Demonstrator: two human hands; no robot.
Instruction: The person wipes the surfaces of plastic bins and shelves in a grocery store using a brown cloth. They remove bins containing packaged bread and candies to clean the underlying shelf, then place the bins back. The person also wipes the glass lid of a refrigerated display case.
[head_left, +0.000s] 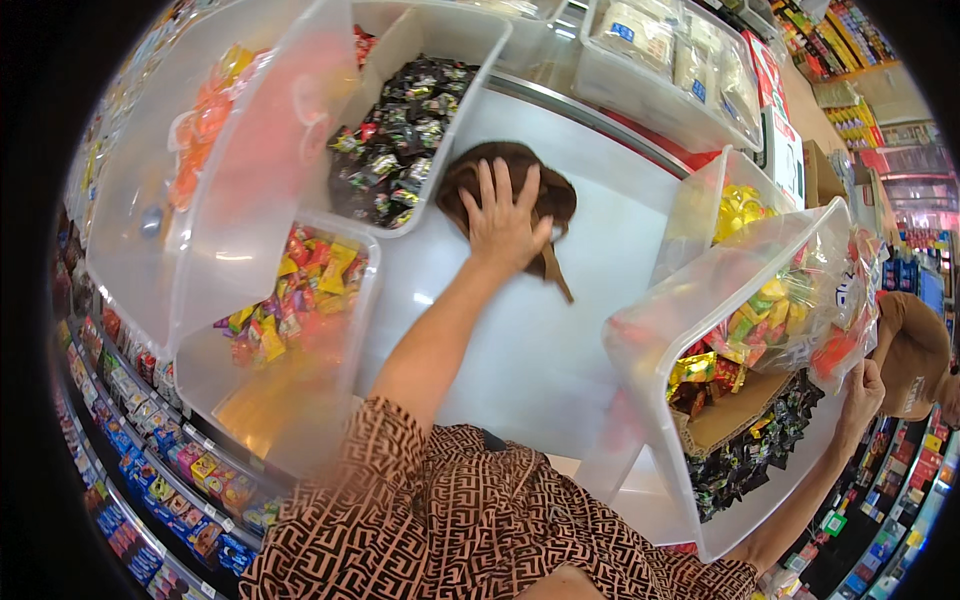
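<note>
My left hand (504, 221) presses flat, fingers spread, on a crumpled brown cloth (551, 191) lying on a pale shelf surface (495, 352). At the right, my right hand (862, 386) grips the far edge of a tilted clear plastic bin (652, 337). In this bin are black-wrapped candies (757, 450), a cardboard divider (731, 424), gold and red wrapped candies (697, 367) and a clear bag of mixed candies (780, 307). Part of the right hand's grip is hidden by the bin and bag.
Left of the cloth stand a bin of black-wrapped candies (412, 127) and another of red and yellow candies (322, 274). A large translucent bin (217, 247) leans over them. Behind are a bin of white packets (660, 97) and yellow-wrapped candies (739, 210). Another person (911, 345) is at far right.
</note>
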